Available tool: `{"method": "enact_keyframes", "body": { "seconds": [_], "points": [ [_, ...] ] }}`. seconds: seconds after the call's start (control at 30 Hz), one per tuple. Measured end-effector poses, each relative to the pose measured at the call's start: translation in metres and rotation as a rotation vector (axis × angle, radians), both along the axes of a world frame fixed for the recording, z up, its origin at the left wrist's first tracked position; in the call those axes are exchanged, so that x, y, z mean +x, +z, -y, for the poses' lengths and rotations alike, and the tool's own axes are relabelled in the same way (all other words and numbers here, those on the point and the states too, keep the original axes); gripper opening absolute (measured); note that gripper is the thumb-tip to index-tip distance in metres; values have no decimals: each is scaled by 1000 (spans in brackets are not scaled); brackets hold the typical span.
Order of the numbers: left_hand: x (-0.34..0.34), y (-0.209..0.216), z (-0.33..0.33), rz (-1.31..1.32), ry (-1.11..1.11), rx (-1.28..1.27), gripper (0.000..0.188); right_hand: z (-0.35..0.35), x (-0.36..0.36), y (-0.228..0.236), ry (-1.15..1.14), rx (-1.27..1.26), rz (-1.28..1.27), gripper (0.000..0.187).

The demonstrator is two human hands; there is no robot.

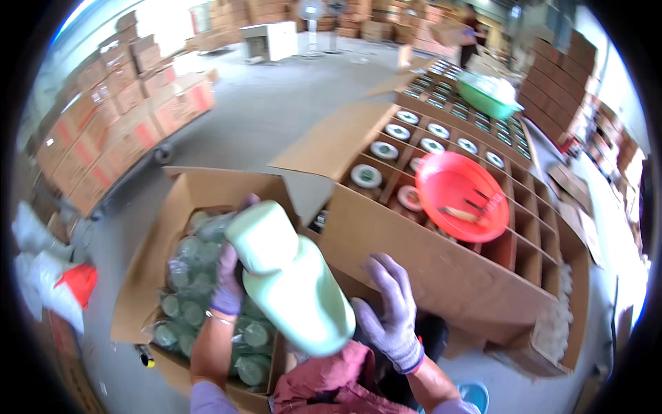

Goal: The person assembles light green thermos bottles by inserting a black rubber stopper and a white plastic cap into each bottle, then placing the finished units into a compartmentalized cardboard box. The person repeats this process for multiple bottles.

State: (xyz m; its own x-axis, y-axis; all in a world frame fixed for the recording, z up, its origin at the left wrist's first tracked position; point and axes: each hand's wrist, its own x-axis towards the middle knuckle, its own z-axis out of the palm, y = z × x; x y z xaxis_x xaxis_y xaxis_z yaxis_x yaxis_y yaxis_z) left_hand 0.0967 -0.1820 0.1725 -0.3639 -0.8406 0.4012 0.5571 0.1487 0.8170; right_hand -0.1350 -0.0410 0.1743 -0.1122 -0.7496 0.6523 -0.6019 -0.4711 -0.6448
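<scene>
My left hand [229,272], in a purple-grey glove, is closed around the upper side of a large pale mint-green bottle [293,297] with a wide cap. The bottle is tilted, its cap pointing up and left and its base toward my body. My right hand [390,310], gloved the same way, stands just right of the bottle with its fingers spread and nothing in them. Below my left hand, an open carton [148,276] holds several greenish, clear-wrapped round pieces [196,276]; their exact kind I cannot make out.
To the right, a divided carton [427,276] holds several containers with pale round tops [365,176]. A red basin [462,196] with small tools rests on it. Behind are a green basin [486,96] and a person [471,38] with a box. Stacked cartons [124,117] stand left.
</scene>
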Motion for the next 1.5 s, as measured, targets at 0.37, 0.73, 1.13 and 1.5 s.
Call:
{"method": "enact_keyframes", "body": {
  "seconds": [0.37, 0.73, 1.13, 1.5],
  "points": [
    [-127, -210, -135, -65, -1028, 719, 88, -128, -39, -60, 13, 360, 209, 62],
    [-147, -127, -132, 472, -1063, 103, 70, -45, -132, 29, 87, -19, 518, 69],
    [-99, -85, -120, 559, -1112, 499, 85, 108, -245, 43, -395, -67, -943, 25],
    [-66, 38, -94, 695, -292, -630, 86, 82, -229, 60, -444, 169, -684, 16]
  ]
}}
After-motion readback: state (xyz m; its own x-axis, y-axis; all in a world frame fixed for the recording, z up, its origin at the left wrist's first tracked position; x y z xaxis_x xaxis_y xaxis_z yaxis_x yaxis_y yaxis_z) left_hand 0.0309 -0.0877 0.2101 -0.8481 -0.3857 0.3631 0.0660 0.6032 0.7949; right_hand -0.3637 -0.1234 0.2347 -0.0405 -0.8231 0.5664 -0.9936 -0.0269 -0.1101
